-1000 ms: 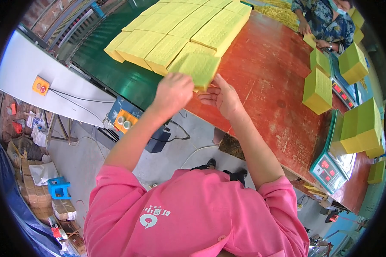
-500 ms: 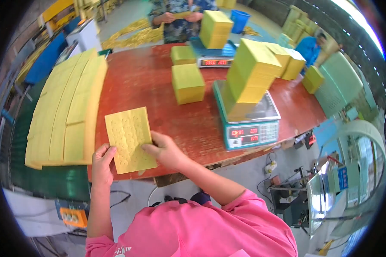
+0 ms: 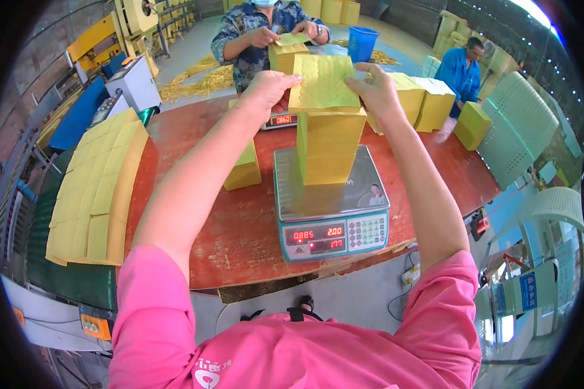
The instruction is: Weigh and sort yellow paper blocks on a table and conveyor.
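Observation:
A tall stack of yellow paper sheets (image 3: pixel 331 152) stands upright on the steel plate of a teal counting scale (image 3: pixel 334 236) with a lit red display. At the top of the stack is a yellow paper sheet (image 3: pixel 324 84) with embossed curved marks. My left hand (image 3: pixel 269 92) pinches its left edge, and my right hand (image 3: pixel 374 94) grips its right edge between thumb and fingers. Both arms reach forward around the scale. I cannot tell whether the sheet rests fully on the stack or is held just above it.
Rows of yellow paper bundles (image 3: pixel 97 188) lie on a green surface at the left. The red table (image 3: pixel 207 246) carries another yellow stack (image 3: pixel 245 168). Opposite, a masked co-worker (image 3: pixel 256 26) holds a sheet over a stack; another person (image 3: pixel 461 68) in blue works at the right.
Both hands have carried the yellow sheet from the table's near left up and right to the top of the stack on the scale. The co-worker's hands are now over the stack opposite.

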### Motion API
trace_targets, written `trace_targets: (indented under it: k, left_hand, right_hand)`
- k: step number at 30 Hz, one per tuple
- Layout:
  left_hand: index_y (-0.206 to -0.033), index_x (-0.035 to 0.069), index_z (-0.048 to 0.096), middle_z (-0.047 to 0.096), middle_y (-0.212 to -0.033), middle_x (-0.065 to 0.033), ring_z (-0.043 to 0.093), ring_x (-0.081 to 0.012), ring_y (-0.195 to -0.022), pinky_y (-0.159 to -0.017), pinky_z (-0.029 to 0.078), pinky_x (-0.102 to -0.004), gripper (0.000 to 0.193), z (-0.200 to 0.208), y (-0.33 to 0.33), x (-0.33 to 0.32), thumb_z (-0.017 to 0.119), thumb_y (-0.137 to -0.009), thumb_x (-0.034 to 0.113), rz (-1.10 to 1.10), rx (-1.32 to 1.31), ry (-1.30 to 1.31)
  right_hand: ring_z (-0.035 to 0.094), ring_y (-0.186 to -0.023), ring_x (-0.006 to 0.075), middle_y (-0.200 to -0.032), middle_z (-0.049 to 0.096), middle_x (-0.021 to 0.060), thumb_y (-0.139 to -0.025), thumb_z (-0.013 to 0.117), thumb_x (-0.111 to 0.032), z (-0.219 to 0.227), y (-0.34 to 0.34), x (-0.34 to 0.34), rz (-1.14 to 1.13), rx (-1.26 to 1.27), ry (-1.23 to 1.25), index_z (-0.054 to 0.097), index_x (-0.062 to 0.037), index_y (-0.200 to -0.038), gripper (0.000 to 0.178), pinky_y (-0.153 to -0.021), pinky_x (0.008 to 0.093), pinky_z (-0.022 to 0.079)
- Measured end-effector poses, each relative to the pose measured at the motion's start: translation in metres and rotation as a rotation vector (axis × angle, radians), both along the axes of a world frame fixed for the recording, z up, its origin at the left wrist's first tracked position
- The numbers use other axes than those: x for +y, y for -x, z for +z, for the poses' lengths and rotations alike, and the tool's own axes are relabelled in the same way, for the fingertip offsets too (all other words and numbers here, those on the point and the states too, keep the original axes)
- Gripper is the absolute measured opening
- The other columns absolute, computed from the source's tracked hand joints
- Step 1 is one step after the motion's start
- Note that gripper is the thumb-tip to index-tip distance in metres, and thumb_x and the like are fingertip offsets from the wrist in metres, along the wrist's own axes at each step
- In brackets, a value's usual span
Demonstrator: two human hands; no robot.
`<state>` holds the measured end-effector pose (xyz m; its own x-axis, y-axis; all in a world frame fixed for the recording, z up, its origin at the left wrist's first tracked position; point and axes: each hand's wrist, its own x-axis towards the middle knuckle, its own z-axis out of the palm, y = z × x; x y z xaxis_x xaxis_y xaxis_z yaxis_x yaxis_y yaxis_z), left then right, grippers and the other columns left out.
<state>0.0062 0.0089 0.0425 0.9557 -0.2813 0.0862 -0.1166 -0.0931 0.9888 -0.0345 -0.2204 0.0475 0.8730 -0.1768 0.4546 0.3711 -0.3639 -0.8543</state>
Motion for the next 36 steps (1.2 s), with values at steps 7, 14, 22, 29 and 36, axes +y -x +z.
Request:
trace_targets:
  k: [7,14,22,29,36]
  left_hand:
    - [-0.077,0.015,0.061,0.060,-0.065,0.0026,0.051,-0.0087,-0.051,-0.047,0.035,-0.0261,0.023,-0.028,-0.016,-0.030,0.067,-0.091,0.032,0.111,0.064,-0.066]
    - [-0.075,0.014,0.058,0.057,-0.062,0.0018,0.050,-0.0090,-0.050,-0.045,0.034,-0.0253,0.025,-0.038,-0.031,-0.040,0.065,-0.092,0.031,0.169,-0.056,-0.172]
    - [-0.075,0.004,0.062,0.062,-0.071,-0.0129,0.059,-0.0276,-0.065,-0.060,0.045,-0.0399,0.038,-0.055,-0.038,-0.046,0.060,-0.092,0.038,0.401,-0.432,-0.544]
    - [-0.083,0.004,0.066,0.067,-0.085,-0.0207,0.066,-0.0406,-0.082,-0.073,0.050,-0.0486,0.038,-0.053,-0.028,-0.050,0.053,-0.093,0.038,0.493,-0.500,-0.741]
    - [-0.077,0.000,0.062,0.067,-0.076,-0.0187,0.066,-0.0349,-0.071,-0.065,0.050,-0.0454,0.041,-0.075,-0.053,-0.039,0.057,-0.093,0.037,0.345,-0.411,-0.334]
  right_hand:
    - [0.067,-0.067,0.0182,-0.076,0.069,0.0115,-0.079,0.075,-0.021,-0.027,-0.039,-0.034,0.001,0.076,0.218,0.063,-0.0013,-0.122,0.048,-0.062,0.0328,0.052]
    - [0.070,-0.071,0.0229,-0.085,0.072,0.0159,-0.079,0.074,-0.026,-0.034,-0.047,-0.043,-0.045,0.066,0.287,0.066,-0.0035,-0.118,0.045,-0.068,0.0355,0.054]
    - [0.069,-0.073,0.0236,-0.082,0.071,0.0151,-0.080,0.075,-0.027,-0.042,-0.049,-0.044,-0.078,-0.006,0.326,0.066,-0.0055,-0.116,0.043,-0.068,0.0361,0.054]
    - [0.066,-0.071,0.0206,-0.077,0.069,0.0121,-0.082,0.075,-0.024,-0.043,-0.044,-0.038,-0.082,0.001,0.319,0.066,-0.0053,-0.115,0.039,-0.067,0.0349,0.052]
    - [0.061,-0.065,0.0172,-0.075,0.066,0.0097,-0.084,0.074,-0.024,-0.059,-0.049,-0.038,-0.088,-0.073,0.214,0.067,-0.0048,-0.115,0.037,-0.064,0.0345,0.050]
